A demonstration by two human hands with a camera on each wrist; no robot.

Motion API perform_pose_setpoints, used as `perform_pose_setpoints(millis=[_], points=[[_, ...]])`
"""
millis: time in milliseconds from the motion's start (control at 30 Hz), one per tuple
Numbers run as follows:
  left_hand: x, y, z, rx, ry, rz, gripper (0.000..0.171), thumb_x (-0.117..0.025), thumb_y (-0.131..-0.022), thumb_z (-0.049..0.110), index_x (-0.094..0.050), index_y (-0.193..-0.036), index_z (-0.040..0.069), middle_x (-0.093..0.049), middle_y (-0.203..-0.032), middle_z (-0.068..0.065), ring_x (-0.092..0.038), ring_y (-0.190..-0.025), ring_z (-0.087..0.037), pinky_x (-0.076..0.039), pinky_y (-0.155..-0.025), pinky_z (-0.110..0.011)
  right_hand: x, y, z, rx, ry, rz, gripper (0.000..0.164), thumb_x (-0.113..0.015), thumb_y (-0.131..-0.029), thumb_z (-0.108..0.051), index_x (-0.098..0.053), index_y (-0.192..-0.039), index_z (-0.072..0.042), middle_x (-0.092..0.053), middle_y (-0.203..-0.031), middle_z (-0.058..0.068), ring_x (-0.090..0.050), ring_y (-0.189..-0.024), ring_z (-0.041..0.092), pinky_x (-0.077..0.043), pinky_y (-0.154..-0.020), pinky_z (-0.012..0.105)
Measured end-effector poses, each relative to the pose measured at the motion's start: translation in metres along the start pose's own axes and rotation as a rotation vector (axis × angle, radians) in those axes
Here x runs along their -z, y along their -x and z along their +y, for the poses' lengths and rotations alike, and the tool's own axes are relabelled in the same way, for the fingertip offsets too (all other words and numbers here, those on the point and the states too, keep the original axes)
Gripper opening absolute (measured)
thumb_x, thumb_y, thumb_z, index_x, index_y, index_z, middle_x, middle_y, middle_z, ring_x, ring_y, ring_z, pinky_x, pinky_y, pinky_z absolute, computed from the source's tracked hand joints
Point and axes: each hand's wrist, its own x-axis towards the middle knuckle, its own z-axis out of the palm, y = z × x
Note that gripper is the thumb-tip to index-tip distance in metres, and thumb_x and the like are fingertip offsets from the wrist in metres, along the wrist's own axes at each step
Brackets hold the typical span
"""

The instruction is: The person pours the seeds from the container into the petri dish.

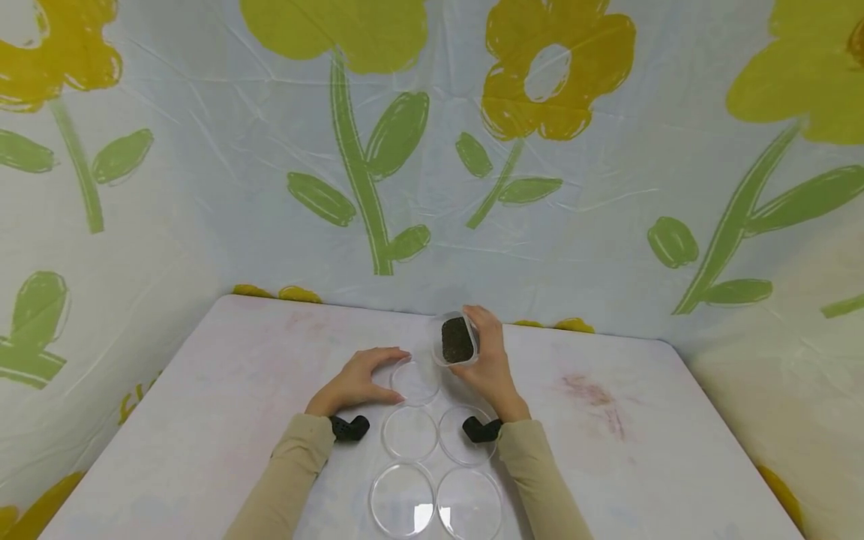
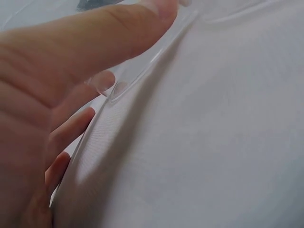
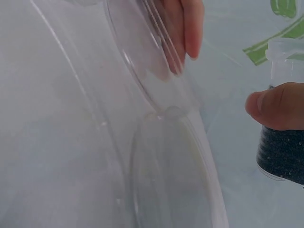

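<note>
My left hand (image 1: 354, 381) holds a round clear petri dish (image 1: 415, 384) by its rim, thumb on the near side and fingers round the far side. In the left wrist view the thumb (image 2: 114, 33) lies along the dish's edge. My right hand (image 1: 491, 369) grips a small clear plastic tub (image 1: 437, 349) with dark, soil-like grains (image 1: 457, 341) in it. The tub is raised over the table at the back, its open top facing me. In the right wrist view the thumb (image 3: 280, 105) presses against the tub's side, with the dark grains showing through the wall below.
Nearer me lie more clear dishes: a left middle dish (image 1: 409, 433), a right middle dish (image 1: 459, 450) under the right wrist's camera, a left front dish (image 1: 398, 495) and a right front dish (image 1: 469, 504). A flowered cloth (image 1: 432, 247) hangs behind the white-covered table (image 1: 223, 405).
</note>
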Motion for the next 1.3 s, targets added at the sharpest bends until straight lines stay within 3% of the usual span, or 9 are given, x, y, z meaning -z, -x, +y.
perform_pose_setpoints(millis=[300,600,933,1133,1300], points=[[0.000,0.001,0.003,-0.001,-0.027,0.006,0.074,-0.085,-0.073,0.045,-0.059,-0.138,0.023,-0.054,-0.143,0.001,-0.043,-0.137,-0.022,-0.027,-0.109,-0.053,-0.004,-0.001,-0.004,0.032,0.074,0.012,0.094,-0.089,-0.054,0.000,-0.049,-0.140,-0.003,-0.049,-0.142,0.014,-0.039,-0.134,0.038,-0.030,-0.114,0.040],[0.001,-0.001,0.001,-0.008,-0.031,0.007,0.074,-0.084,-0.074,0.046,-0.058,-0.139,0.024,-0.054,-0.144,0.001,-0.044,-0.136,-0.022,-0.028,-0.109,-0.053,-0.005,-0.001,-0.005,0.044,0.125,-0.003,0.097,-0.093,-0.054,0.000,-0.050,-0.140,-0.006,-0.049,-0.143,0.012,-0.039,-0.134,0.040,-0.036,-0.110,0.034],[0.001,-0.002,0.000,0.000,-0.034,-0.005,0.073,-0.084,-0.074,0.046,-0.058,-0.139,0.023,-0.054,-0.143,0.001,-0.043,-0.137,-0.022,-0.027,-0.110,-0.053,-0.006,-0.004,-0.009,0.082,0.185,-0.009,0.087,-0.090,-0.060,-0.006,-0.052,-0.139,-0.007,-0.052,-0.141,0.011,-0.043,-0.131,0.041,-0.046,-0.099,0.042],[0.001,-0.003,0.000,-0.013,-0.042,-0.002,0.074,-0.083,-0.074,0.047,-0.058,-0.139,0.022,-0.054,-0.143,0.000,-0.043,-0.136,-0.023,-0.028,-0.110,-0.054,-0.007,-0.006,-0.013,0.093,0.198,-0.010,0.086,-0.088,-0.061,-0.002,-0.052,-0.138,-0.007,-0.052,-0.140,0.012,-0.043,-0.130,0.042,-0.043,-0.104,0.039],[0.002,-0.003,0.001,-0.007,-0.027,-0.003,0.073,-0.083,-0.075,0.047,-0.058,-0.139,0.022,-0.054,-0.143,0.000,-0.043,-0.136,-0.024,-0.027,-0.110,-0.054,-0.010,-0.007,-0.014,0.110,0.219,-0.010,0.087,-0.086,-0.058,0.003,-0.052,-0.138,-0.007,-0.053,-0.139,0.012,-0.043,-0.132,0.040,-0.047,-0.098,0.041]])
